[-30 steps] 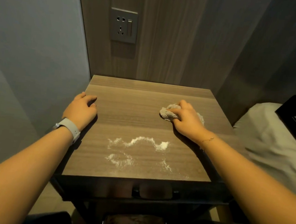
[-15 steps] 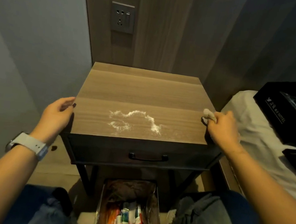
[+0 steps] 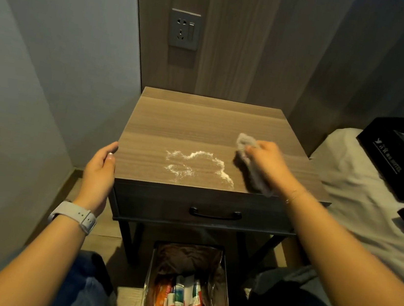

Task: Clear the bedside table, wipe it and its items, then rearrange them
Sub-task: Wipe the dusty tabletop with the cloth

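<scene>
Gripping a grey cloth (image 3: 244,143), the right hand (image 3: 268,161) nears unreadable box (image 3: 400,158) lettering.

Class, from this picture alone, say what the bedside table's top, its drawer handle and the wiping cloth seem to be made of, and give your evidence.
Bedside table top: wood or wood-look laminate, matte, going by the straight brown grain bands. Drawer handle: probably dark metal, a thin black bar with a faint sheen. Wiping cloth in the right hand: soft grey fabric, crumpled and drooping; the weave is too blurred to tell.

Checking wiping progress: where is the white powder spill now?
Head view: white powder spill lies front-centre on the brown wooden bedside table, just left of the right hand's grey cloth.
</scene>
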A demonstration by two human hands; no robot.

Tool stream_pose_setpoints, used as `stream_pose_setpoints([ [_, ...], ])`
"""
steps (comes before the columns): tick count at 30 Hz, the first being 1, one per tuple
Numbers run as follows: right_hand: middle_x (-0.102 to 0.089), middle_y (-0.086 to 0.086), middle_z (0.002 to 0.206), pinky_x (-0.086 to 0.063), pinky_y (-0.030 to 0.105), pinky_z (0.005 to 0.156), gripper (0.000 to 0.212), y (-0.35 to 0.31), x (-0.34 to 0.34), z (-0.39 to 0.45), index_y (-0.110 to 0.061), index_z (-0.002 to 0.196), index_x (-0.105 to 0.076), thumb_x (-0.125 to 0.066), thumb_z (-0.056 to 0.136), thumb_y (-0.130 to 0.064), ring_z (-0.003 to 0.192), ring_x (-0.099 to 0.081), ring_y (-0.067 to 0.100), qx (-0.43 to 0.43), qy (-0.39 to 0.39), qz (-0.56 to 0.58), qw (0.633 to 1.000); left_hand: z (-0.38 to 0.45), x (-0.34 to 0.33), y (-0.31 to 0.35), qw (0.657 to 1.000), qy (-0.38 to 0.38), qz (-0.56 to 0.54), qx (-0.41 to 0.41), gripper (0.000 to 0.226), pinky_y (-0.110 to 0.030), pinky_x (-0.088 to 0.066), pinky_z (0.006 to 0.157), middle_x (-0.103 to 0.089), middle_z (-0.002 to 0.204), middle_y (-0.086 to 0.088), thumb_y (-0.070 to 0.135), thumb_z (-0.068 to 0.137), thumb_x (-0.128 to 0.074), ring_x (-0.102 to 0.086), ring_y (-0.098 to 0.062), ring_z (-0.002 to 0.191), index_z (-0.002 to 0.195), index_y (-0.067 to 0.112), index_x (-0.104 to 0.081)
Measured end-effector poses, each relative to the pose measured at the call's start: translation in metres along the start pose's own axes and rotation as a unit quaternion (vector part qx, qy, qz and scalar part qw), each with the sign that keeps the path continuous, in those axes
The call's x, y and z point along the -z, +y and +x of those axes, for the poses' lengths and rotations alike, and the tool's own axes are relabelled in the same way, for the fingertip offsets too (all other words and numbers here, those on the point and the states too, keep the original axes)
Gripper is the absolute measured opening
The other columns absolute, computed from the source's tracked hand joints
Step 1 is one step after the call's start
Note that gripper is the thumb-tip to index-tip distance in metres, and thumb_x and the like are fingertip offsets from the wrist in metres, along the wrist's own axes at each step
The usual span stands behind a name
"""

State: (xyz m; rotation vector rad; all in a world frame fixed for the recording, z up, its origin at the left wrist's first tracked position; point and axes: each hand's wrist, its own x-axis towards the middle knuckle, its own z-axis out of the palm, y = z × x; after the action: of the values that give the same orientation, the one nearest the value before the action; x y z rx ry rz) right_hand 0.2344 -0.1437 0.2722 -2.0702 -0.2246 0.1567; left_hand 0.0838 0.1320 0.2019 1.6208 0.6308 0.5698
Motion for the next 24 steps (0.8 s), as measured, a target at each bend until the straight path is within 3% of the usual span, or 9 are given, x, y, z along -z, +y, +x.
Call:
stream_pose_setpoints([
  [2, -0.056, 0.012, 0.091, -0.048, 0.016, 0.061, 0.021, 0.007, 0.019, 0.027, -0.007, 0.085, -0.064, -0.047, 0.095, -0.016, 0.077, -0.056, 0.023, 0.008, 0.061, -0.136, 0.989, 0.000, 0.003, -0.001, 0.999, -0.003, -0.033, 0.031, 0.039, -0.036, -0.036, 0.095, -0.047, 0.138, 0.010, 0.025, 0.105, -0.034, -0.045, -0.012, 0.123, 0.143, 0.026, -0.043],
  [4, -0.049, 0.015, 0.113, -0.050, 0.036, 0.086, 0.023, 0.021, 0.011, 0.041, -0.007, 0.097, -0.065, -0.046, 0.094, -0.020, 0.095, -0.052, 0.031, 0.010, 0.091, -0.309, 0.946, 0.002, 0.004, -0.003, 0.998, -0.004, -0.058, 0.039, 0.039, -0.033, -0.039, 0.092, -0.049, 0.136, 0.011, 0.024, 0.104, -0.036, -0.048, -0.013, 0.122, 0.143, 0.027, -0.043],
  [6, -0.046, 0.015, 0.116, -0.043, 0.046, 0.091, 0.024, 0.029, -0.017, 0.037, -0.006, 0.101, -0.064, -0.045, 0.093, -0.018, 0.102, -0.047, 0.035, 0.060, 0.089, -0.364, 0.925, 0.003, 0.005, -0.004, 0.997, -0.005, -0.068, 0.045, 0.040, -0.029, -0.040, 0.087, -0.050, 0.136, 0.012, 0.024, 0.103, -0.038, -0.049, -0.012, 0.121, 0.143, 0.027, -0.042],
  [8, -0.046, 0.011, 0.107, -0.044, 0.042, 0.081, 0.020, 0.020, -0.036, 0.027, -0.007, 0.094, -0.065, -0.047, 0.092, -0.016, 0.095, -0.050, 0.035, 0.142, 0.020, -0.329, 0.933, 0.004, 0.007, -0.006, 0.995, -0.006, -0.083, 0.058, 0.041, -0.028, -0.042, 0.088, -0.051, 0.137, 0.009, 0.023, 0.103, -0.041, -0.049, -0.013, 0.122, 0.143, 0.025, -0.043],
  [10, -0.050, 0.007, 0.096, -0.047, 0.038, 0.066, 0.020, -0.003, -0.035, 0.024, -0.003, 0.090, -0.065, -0.048, 0.094, -0.013, 0.076, -0.057, 0.032, 0.146, -0.112, -0.224, 0.957, 0.004, 0.011, -0.007, 0.988, -0.017, -0.130, 0.083, 0.038, -0.028, -0.044, 0.092, -0.057, 0.132, 0.005, 0.019, 0.101, -0.043, -0.053, -0.013, 0.121, 0.139, 0.021, -0.049],
  [12, -0.053, 0.007, 0.094, -0.047, 0.027, 0.070, 0.019, -0.034, -0.027, 0.033, -0.003, 0.099, -0.067, -0.051, 0.095, -0.011, 0.079, -0.055, 0.021, 0.140, -0.190, -0.202, 0.951, 0.003, 0.019, -0.007, 0.976, -0.029, -0.183, 0.114, 0.033, -0.029, -0.046, 0.091, -0.066, 0.120, 0.005, 0.016, 0.099, -0.045, -0.058, -0.012, 0.115, 0.128, 0.020, -0.060],
  [15, -0.048, 0.004, 0.114, -0.038, 0.027, 0.090, 0.028, -0.078, -0.049, 0.065, -0.016, 0.119, -0.065, -0.057, 0.093, -0.015, 0.104, -0.044, 0.015, 0.211, -0.190, -0.246, 0.927, 0.003, 0.030, -0.009, 0.967, -0.052, -0.191, 0.162, 0.031, -0.034, -0.045, 0.093, -0.070, 0.110, 0.005, 0.014, 0.095, -0.047, -0.057, -0.016, 0.109, 0.115, 0.024, -0.068],
  [21, -0.066, 0.000, 0.111, -0.048, 0.041, 0.086, 0.025, -0.106, -0.194, 0.116, -0.031, 0.110, -0.071, -0.060, 0.088, -0.027, 0.103, -0.057, 0.025, 0.287, -0.147, -0.312, 0.894, -0.002, 0.034, -0.010, 0.964, -0.029, -0.151, 0.219, 0.025, -0.033, -0.046, 0.086, -0.065, 0.103, 0.007, 0.014, 0.097, -0.051, -0.056, -0.009, 0.098, 0.108, 0.027, -0.068],
  [24, -0.064, 0.004, 0.111, -0.046, 0.043, 0.091, 0.028, -0.098, -0.235, 0.128, -0.026, 0.110, -0.071, -0.058, 0.088, -0.016, 0.108, -0.056, 0.029, 0.253, -0.125, -0.295, 0.913, 0.001, 0.035, -0.009, 0.964, -0.021, -0.140, 0.224, 0.025, -0.033, -0.047, 0.085, -0.063, 0.099, 0.011, 0.016, 0.098, -0.049, -0.054, -0.005, 0.093, 0.107, 0.030, -0.068],
])
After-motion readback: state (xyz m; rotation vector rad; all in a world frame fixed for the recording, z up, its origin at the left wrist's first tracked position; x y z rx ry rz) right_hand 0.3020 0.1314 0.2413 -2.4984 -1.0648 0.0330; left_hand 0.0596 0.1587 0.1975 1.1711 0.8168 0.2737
